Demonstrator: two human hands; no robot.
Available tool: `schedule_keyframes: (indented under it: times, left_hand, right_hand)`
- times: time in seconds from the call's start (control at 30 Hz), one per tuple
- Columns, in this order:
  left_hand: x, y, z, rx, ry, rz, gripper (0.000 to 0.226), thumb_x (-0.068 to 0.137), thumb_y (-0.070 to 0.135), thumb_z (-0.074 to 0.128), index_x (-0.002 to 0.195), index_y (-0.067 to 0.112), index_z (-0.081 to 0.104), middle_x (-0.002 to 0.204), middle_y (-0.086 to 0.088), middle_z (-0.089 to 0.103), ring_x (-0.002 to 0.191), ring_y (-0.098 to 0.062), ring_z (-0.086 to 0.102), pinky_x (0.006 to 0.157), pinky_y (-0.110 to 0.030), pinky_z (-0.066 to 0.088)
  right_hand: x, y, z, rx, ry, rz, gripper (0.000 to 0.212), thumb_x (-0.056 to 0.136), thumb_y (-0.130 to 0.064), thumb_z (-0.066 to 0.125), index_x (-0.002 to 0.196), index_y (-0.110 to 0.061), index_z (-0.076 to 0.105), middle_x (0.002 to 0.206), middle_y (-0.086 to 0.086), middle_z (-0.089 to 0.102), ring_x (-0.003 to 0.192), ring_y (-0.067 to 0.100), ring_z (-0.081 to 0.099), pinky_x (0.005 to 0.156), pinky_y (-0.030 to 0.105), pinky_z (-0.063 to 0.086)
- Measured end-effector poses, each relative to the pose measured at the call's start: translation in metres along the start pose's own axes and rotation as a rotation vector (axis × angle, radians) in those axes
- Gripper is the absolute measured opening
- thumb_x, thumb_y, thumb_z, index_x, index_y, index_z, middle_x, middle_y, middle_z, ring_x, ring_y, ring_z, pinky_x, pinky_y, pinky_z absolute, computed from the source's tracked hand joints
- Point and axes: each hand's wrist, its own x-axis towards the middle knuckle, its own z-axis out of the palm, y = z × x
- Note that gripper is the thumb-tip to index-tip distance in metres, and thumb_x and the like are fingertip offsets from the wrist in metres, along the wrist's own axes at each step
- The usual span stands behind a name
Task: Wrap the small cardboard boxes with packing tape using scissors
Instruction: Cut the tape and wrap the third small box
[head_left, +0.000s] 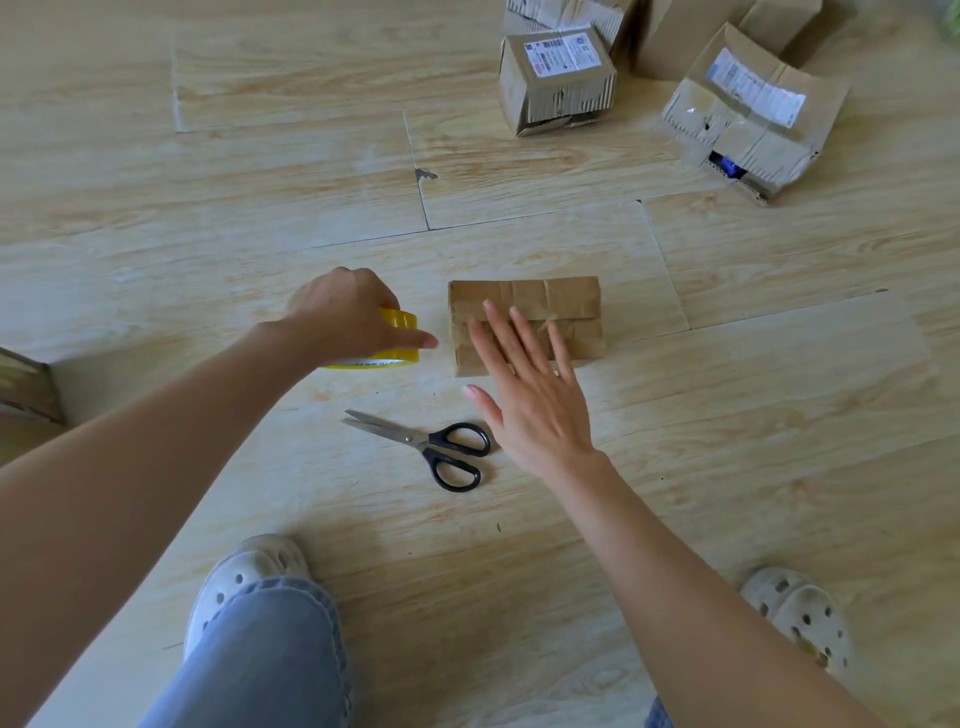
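left hand (343, 312) curls its fingers over tape roll (402, 318) — roll half hidden; right hand (535, 410), fingers spread, hides box (550, 296) near edge.

The left forearm (156, 441) and right forearm (701, 597) are bare. Light blue jeans (260, 660) show at lower left, with scuffed off-white perforated clogs, left clog (249, 566) and right clog (800, 613), along the bottom

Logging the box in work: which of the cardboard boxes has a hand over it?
The flat box beside the scissors, with the right hand spread over it; the labelled boxes lie farther off.
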Motion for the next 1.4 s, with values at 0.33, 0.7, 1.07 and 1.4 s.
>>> schedule_keyframes:
  times: [0.33,0.7,1.07,1.4]
  left_hand:
    - [-0.006,-0.008,0.009,-0.112,-0.047,-0.068,0.064,0.074,0.080,0.045,0.082,0.023,0.073,0.070,0.002,0.058,0.064,-0.008,0.047,0.051,-0.025,0.031]
    - [-0.019,-0.021,-0.010,-0.411,-0.050,0.059,0.008,0.081,0.045,0.067,0.074,0.047,0.064,0.064,0.005,0.056,0.061,-0.011,0.051,0.054,-0.026,0.038]
    - [-0.019,-0.026,-0.007,-0.436,-0.116,0.094,0.011,0.085,0.036,0.066,0.088,0.046,0.065,0.078,0.010,0.058,0.071,-0.005,0.052,0.060,-0.019,0.038]
    - [-0.019,-0.024,-0.004,-0.444,-0.124,0.105,0.008,0.086,0.033,0.065,0.092,0.038,0.067,0.081,0.010,0.058,0.071,-0.002,0.052,0.058,-0.021,0.037]
  right_hand:
    - [-0.009,0.009,0.002,0.050,-0.059,0.147,0.086,0.098,-0.031,0.049,0.151,-0.017,-0.018,0.160,-0.002,-0.020,0.147,0.015,-0.018,0.121,0.035,-0.006]
    - [-0.008,-0.001,-0.014,0.103,0.041,0.063,0.081,0.095,-0.019,0.053,0.153,-0.006,-0.002,0.161,0.011,-0.004,0.150,0.024,0.005,0.122,0.038,0.008]
    - [-0.036,-0.044,0.041,0.046,-0.266,-0.076,0.030,0.100,-0.024,0.046,0.123,-0.007,0.051,0.122,0.007,0.055,0.115,0.025,0.048,0.095,0.034,0.038]
    - [-0.062,-0.050,0.019,0.681,-0.484,0.384,0.029,0.090,-0.033,0.066,0.104,-0.016,0.047,0.086,-0.009,0.053,0.075,0.012,0.054,0.054,0.017,0.037]
